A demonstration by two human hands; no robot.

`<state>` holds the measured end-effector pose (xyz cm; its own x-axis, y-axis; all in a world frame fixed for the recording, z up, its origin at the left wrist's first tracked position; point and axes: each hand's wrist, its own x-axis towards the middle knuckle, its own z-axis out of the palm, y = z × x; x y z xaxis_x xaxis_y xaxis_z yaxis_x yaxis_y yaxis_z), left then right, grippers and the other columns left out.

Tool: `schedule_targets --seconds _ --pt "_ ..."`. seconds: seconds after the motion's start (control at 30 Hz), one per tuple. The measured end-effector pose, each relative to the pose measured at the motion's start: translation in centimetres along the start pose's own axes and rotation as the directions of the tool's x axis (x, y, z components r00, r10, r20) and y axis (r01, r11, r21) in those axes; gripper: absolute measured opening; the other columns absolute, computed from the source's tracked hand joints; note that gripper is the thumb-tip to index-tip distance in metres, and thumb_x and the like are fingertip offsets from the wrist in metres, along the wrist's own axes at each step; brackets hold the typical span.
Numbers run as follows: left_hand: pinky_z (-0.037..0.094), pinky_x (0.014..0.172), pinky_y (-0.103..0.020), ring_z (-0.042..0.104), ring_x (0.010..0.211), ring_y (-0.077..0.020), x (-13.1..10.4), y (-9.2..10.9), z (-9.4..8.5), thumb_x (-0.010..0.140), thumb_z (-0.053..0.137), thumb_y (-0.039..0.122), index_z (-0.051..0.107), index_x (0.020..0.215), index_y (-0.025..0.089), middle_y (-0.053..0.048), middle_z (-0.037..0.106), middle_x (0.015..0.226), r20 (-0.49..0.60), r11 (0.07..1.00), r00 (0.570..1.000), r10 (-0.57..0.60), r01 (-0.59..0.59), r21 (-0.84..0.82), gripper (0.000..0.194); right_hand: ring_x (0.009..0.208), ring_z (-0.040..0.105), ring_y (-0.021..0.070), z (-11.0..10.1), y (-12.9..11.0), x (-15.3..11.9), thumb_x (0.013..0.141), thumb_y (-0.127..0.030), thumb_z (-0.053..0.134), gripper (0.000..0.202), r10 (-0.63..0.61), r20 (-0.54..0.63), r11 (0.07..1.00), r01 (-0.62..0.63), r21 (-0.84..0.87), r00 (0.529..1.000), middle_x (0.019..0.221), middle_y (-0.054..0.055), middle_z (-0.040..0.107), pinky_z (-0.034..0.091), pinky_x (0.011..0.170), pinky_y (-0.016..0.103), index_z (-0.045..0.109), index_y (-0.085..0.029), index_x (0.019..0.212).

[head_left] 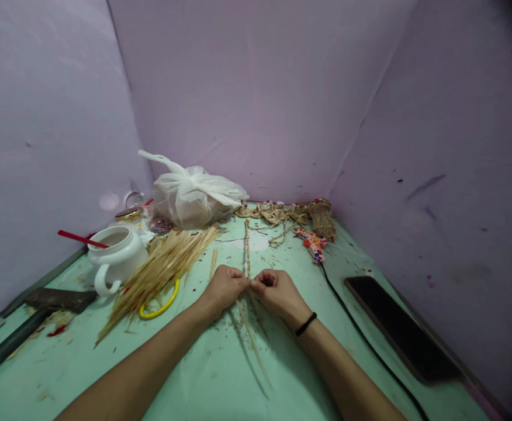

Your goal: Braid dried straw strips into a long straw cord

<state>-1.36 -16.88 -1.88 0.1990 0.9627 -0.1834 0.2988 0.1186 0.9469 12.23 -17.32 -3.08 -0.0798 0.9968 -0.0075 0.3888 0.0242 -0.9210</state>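
Both hands meet over the counter [221, 392], the left hand [224, 290] and right hand [279, 292] pinching a braided straw strand [248, 251] between them; it stretches toward the far side, loose ends [248, 331] trailing near. To the left lies a straw bundle [163, 266], just beside a white pot [124, 257]. A dark phone [400, 327] rests on the right.

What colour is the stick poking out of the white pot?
Red. The stick in the white pot shows best in the head view.
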Motion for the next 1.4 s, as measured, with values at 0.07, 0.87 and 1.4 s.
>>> schedule_targets --seconds 0.07,0.87,1.4 --pt "0.015 0.042 -0.020 0.025 0.040 -0.0048 0.0 0.0 0.0 0.054 0.047 0.021 0.047 0.044 0.014 0.006 0.033 0.038 -0.004 1.000 1.000 -0.008 0.008 0.005 0.013 0.044 0.036 0.0067 -0.4 -0.4 -0.2 0.060 -0.030 0.052 0.019 0.021 0.005 0.996 -0.021 -0.089 1.000 0.045 -0.002 0.044 0.024 0.041 0.019 0.051 -0.013 0.051" --pt "0.011 0.038 -0.020 0.022 0.034 -0.0033 -0.2 1.2 -1.9 0.050 0.054 0.022 0.053 0.051 0.013 0.007 0.036 0.036 0.179 0.988 0.979 -0.095 0.116 -0.106 0.010 0.045 0.047 0.0089 0.3 -2.6 -1.3 0.065 -0.029 0.050 0.018 0.224 0.100 0.912 -0.245 0.329 0.969 0.053 0.002 0.055 0.034 0.044 0.020 0.055 -0.013 0.060" --pt "0.029 0.050 -0.023 0.048 0.053 -0.0144 -2.9 3.3 -1.4 0.062 0.048 0.025 0.061 0.054 0.014 -0.004 0.053 0.051 -0.050 0.733 0.993 0.103 -0.042 0.679 0.018 0.037 0.027 0.0039 1.7 -2.4 -1.7 0.055 -0.020 0.053 0.008 0.240 -0.019 0.892 -0.212 0.400 0.971 0.040 -0.004 0.045 0.018 0.039 0.020 0.051 -0.013 0.050"
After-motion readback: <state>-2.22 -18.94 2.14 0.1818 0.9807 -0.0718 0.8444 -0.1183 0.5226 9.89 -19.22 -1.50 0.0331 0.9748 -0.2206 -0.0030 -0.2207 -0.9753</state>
